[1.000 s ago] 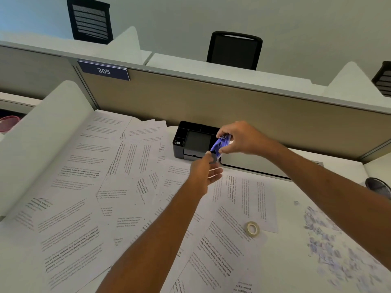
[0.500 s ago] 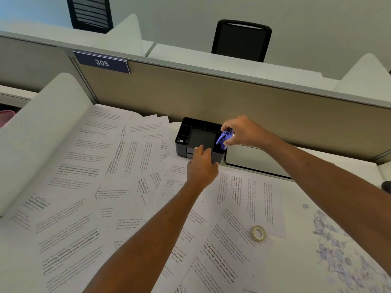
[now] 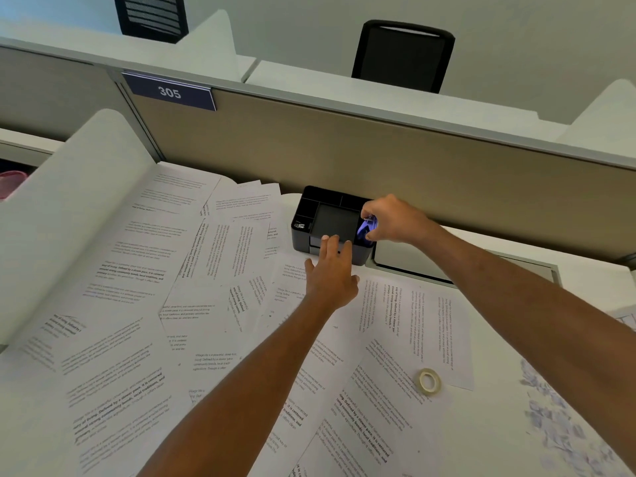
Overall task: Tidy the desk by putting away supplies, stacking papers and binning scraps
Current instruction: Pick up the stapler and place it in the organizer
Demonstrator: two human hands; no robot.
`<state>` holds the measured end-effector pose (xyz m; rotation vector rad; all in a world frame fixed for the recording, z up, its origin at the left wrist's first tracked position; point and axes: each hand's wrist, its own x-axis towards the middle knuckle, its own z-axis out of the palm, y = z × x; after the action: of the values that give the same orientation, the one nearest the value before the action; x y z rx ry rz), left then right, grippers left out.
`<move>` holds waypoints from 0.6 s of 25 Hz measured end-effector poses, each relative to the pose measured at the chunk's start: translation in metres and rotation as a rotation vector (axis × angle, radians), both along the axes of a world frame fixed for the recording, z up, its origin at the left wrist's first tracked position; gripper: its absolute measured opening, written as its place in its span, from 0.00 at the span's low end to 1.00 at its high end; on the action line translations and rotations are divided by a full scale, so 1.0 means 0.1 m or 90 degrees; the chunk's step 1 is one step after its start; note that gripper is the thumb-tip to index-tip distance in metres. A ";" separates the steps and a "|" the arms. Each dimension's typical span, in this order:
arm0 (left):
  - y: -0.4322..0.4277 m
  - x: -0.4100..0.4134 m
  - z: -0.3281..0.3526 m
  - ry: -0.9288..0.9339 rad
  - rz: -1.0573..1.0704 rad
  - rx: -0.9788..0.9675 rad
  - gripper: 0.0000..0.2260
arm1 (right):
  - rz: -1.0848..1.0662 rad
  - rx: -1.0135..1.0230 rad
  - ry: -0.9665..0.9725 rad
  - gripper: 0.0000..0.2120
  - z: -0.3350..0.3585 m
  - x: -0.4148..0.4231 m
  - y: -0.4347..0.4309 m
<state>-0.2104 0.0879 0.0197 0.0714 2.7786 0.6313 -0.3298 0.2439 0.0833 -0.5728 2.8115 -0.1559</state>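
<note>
Head view: the right hand (image 3: 392, 220) pinches a small blue item (image 3: 365, 230), half hidden by its fingers and hard to identify, at the right-end compartment of the black desk organizer (image 3: 330, 218). The left hand (image 3: 332, 270), fingers straight, presses the organizer's front. The organizer backs against the partition (image 3: 344, 149). Printed sheets (image 3: 137, 304) crowd the desk. A tape roll (image 3: 429, 381) and paper scraps (image 3: 564, 425), cut off at the right edge, lie nearer.

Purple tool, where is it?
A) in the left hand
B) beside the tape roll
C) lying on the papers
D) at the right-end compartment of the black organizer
D: the right hand pinches the purple tool at the right-end compartment of the black organizer, while the left hand touches the organizer's front with straight fingers.
</note>
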 end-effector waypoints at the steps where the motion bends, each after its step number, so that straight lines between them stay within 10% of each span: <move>1: -0.01 0.01 -0.01 0.000 -0.006 -0.005 0.37 | -0.006 0.010 0.007 0.15 -0.03 0.00 -0.01; 15: -0.09 0.00 0.02 -0.011 -0.040 -0.013 0.38 | -0.031 0.044 0.042 0.24 -0.21 0.02 -0.09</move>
<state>-0.2107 0.0790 0.0214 0.1472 2.7537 0.5840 -0.3275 0.2350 0.0622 -0.5039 2.8824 -0.0503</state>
